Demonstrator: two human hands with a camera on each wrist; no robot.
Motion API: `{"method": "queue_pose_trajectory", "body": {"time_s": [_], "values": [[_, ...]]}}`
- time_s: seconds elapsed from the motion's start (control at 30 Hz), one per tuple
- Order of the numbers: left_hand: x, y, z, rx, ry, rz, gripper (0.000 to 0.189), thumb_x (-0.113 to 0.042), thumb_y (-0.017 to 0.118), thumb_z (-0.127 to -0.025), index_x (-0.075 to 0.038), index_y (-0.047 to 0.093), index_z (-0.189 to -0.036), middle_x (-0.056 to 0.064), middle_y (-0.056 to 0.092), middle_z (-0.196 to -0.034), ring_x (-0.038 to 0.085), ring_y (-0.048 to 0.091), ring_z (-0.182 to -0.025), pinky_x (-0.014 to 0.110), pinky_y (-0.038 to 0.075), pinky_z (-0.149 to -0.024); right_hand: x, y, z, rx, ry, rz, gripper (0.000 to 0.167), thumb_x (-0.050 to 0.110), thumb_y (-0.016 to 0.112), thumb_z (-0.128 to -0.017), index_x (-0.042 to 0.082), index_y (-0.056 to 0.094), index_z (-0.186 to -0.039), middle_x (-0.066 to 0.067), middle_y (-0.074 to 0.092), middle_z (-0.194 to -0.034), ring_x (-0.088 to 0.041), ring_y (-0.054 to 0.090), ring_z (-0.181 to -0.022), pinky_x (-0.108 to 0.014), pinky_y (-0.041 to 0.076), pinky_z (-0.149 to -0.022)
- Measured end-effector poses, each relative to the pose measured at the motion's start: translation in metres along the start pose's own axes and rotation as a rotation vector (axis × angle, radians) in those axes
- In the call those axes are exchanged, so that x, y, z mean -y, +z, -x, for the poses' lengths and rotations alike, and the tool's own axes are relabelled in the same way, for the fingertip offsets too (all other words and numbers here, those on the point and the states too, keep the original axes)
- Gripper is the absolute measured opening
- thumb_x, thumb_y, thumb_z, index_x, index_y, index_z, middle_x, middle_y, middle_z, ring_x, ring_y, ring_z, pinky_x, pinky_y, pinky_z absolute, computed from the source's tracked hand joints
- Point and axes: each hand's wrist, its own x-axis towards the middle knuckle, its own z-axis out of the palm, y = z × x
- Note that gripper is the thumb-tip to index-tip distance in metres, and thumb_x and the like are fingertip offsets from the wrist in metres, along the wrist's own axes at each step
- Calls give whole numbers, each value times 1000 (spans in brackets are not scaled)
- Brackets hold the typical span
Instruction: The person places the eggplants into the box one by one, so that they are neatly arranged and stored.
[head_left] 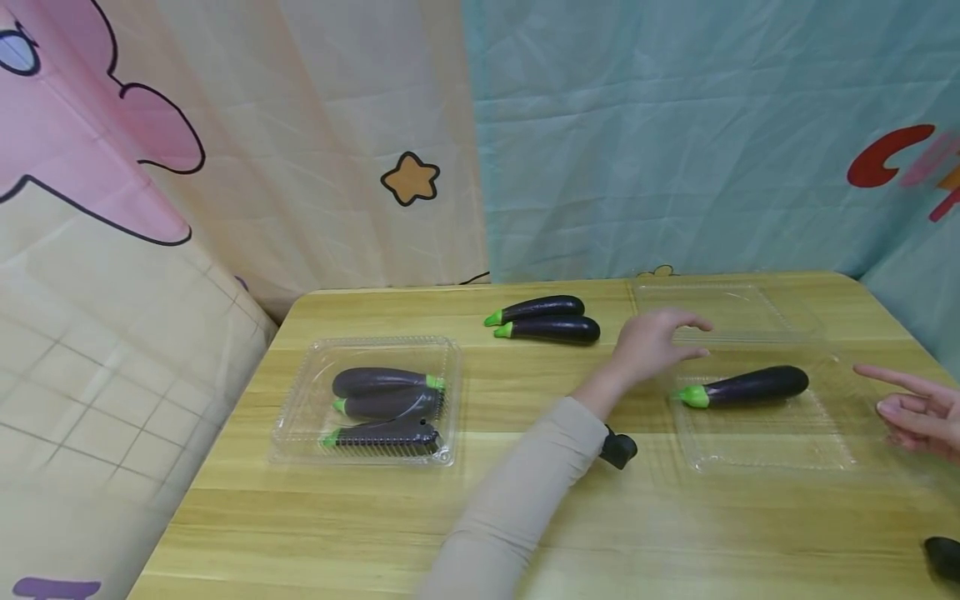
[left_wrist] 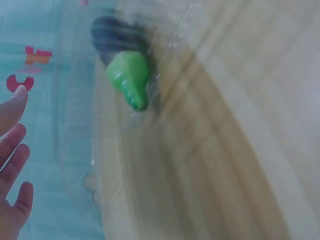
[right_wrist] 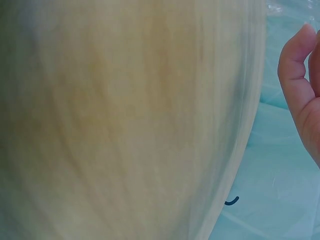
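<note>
A patterned curtain [head_left: 360, 108] is hung behind the wooden table [head_left: 315, 533]. On the table's right side, an open clear container [head_left: 765, 450] is laid with its lid [head_left: 705, 302] folded back to the far side, presumably so that its base is left reachable from above. In that base a single eggplant [head_left: 757, 387] is laid lengthwise, its green stem turned left, probably because its long shape is best fitted that way. The left hand [head_left: 651, 343] is held above the container's left side, fingers apart, with nothing gripped. The right hand [head_left: 918, 412] is held by the right edge, index finger extended, the others loosely bent, nothing seen held; contact with the plastic cannot be told. Two loose eggplants [head_left: 551, 328] are set side by side at far centre. At left, three more eggplants [head_left: 382, 383] are enclosed in a covered container [head_left: 296, 425], apparently kept together by its lid.
</note>
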Motion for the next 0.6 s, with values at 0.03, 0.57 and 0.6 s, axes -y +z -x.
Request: {"method": "queue_pose_trajectory", "body": {"time_s": [0.03,0.57,0.6], "values": [[3,-2,0,-12,-7,7,33,-36,68,-84,-28,65,-116,-14,60,-119,-2,53,-108,8,39,-78,0,0,0,-7,3,24,63,-11,35,-96,34,40,-140,-7,38,-63,-28,25,-48,-37,34,-45],[48,-20,20,-347,-114,31,33,-33,72,-80,-25,68,-112,-10,63,-116,5,56,-106,27,36,-86,-1,-2,-2,90,-49,-128,64,-15,31,-95,30,42,-139,0,54,-71,-29,28,-49,-39,25,-46],[51,-21,22,-361,-133,36,33,-34,72,-80,-26,68,-112,-10,63,-115,5,56,-106,29,35,-85,-1,-2,-2,93,-51,-126,64,-15,31,-95,30,42,-139,0,54,-70,-29,28,-49,-40,26,-46]]}}
